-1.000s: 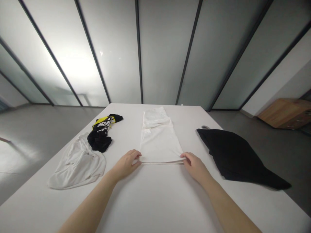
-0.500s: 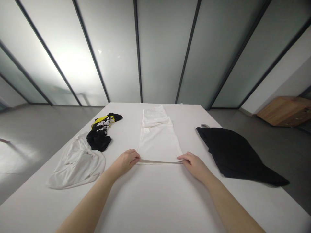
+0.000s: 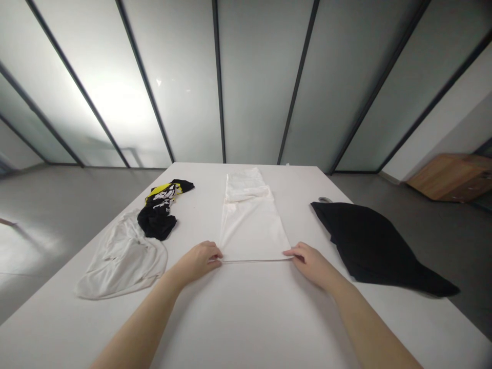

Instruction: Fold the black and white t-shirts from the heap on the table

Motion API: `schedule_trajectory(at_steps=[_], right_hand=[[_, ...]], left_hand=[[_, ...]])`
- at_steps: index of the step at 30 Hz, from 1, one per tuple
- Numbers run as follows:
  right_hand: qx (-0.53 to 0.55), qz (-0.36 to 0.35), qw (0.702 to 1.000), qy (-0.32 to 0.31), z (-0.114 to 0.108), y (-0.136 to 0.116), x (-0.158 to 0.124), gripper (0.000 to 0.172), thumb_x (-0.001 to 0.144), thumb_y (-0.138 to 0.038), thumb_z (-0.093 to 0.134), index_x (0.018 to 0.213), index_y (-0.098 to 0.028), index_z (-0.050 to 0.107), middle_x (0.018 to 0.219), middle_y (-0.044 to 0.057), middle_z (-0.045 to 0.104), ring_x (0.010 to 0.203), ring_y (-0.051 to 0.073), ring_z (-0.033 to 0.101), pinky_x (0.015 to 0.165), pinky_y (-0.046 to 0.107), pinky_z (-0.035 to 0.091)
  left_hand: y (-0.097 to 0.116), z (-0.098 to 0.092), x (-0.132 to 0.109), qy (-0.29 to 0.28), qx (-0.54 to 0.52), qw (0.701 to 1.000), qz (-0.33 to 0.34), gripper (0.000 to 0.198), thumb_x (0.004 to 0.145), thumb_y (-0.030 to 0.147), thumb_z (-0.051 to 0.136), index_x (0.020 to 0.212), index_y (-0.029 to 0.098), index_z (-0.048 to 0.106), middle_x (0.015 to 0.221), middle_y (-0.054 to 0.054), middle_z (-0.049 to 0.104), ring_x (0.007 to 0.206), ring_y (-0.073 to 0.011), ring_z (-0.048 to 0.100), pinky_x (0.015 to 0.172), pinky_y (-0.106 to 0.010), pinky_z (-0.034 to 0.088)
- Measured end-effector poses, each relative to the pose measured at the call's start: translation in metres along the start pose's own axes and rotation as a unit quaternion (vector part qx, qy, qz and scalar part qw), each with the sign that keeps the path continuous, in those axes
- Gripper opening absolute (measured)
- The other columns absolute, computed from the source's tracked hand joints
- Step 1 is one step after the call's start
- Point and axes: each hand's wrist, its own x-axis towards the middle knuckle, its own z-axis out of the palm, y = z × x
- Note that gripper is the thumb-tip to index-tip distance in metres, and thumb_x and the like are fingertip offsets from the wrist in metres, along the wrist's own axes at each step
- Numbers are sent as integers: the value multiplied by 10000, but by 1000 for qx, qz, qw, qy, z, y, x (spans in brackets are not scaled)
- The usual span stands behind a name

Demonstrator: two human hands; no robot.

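Observation:
A white garment (image 3: 253,225) lies lengthwise on the white table (image 3: 246,318), folded into a long strip. Its far part is rumpled, with a crossways bulge at mid-length, while the near part is fairly smooth. At the near left corner, my left hand (image 3: 200,260) pinches the hem between thumb and fingers. My right hand (image 3: 310,261) grips the near right corner in the same way. Between the two hands the near edge runs almost straight, its layers close together and low on the tabletop. The garment's exact kind cannot be made out.
On the left lie a crumpled white cloth (image 3: 123,261) and a black garment with yellow and white print (image 3: 157,212). A black cloth (image 3: 376,246) hangs over the right table edge, near a grey ring-shaped object (image 3: 325,200). Frosted glass panels (image 3: 253,77) stand behind.
The upper layer of the near edge has come down and slightly towards me, closing the gap between the layers. Both hands still hold the corners. The other garments stay put.

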Motion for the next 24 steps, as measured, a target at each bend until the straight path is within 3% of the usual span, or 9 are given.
schedule_trajectory(at_steps=[4, 6, 9, 12, 15, 17, 19, 24], right_hand=[[-30, 27, 999, -8, -5, -12, -4, 310, 939, -379, 627, 1120, -216, 819, 1006, 82, 701, 892, 224, 679, 827, 322, 484], [-55, 34, 998, -18, -8, -21, -6, 313, 958, -462, 622, 944, -214, 814, 940, 74, 702, 821, 212, 658, 755, 311, 447], [-101, 55, 992, -49, -12, -34, -8, 450, 992, -495, 577, 663, -207, 686, 785, 60, 673, 681, 182, 587, 635, 308, 338], [-122, 53, 989, -68, -11, -43, -9, 481, 993, -486, 593, 602, -206, 613, 741, 54, 655, 669, 182, 568, 621, 317, 307], [-106, -20, 993, -52, -4, -48, -8, 375, 1005, -427, 595, 715, -207, 685, 852, 60, 674, 835, 219, 619, 743, 326, 404], [-73, -61, 995, -42, 3, -51, -8, 234, 1012, -373, 594, 954, -213, 754, 1018, 73, 694, 993, 239, 631, 880, 348, 448], [-48, -77, 995, -52, 7, -54, -9, 220, 1010, -330, 597, 1133, -225, 746, 1140, 81, 686, 1091, 245, 620, 979, 369, 450], [-24, -65, 991, -115, 5, -59, -13, 116, 932, -234, 659, 1021, -230, 734, 1085, 51, 689, 1059, 222, 623, 953, 334, 453]], left_hand=[[3, -1, 0, -11, -3, 1000, -28, 146, 896, 242, 668, 979, 234, 787, 945, -39, 764, 893, -212, 693, 861, -308, 496], [7, -4, -1, -27, -7, 999, -41, 164, 859, 240, 681, 969, 236, 803, 909, -31, 769, 866, -209, 697, 828, -297, 493], [16, -9, -6, -76, -30, 995, -54, 174, 800, 246, 704, 929, 243, 822, 870, -12, 777, 801, -191, 698, 738, -272, 478], [25, -15, -12, -143, -71, 985, -61, 159, 760, 301, 764, 890, 241, 831, 809, 4, 774, 719, -174, 690, 640, -256, 446], [30, -18, -13, -160, -97, 981, -50, 232, 803, 411, 776, 938, 230, 831, 770, 3, 757, 699, -175, 683, 622, -260, 433], [30, -17, -10, -108, -79, 990, -53, 309, 890, 428, 695, 1109, 242, 806, 813, 0, 760, 728, -181, 683, 664, -271, 443], [29, -14, -8, -64, -41, 995, -61, 329, 922, 385, 643, 1197, 256, 770, 864, -5, 765, 768, -190, 689, 706, -282, 445], [28, -9, -9, -129, -33, 989, -68, 236, 797, 262, 710, 1020, 262, 784, 843, 7, 773, 765, -196, 700, 674, -273, 425]])
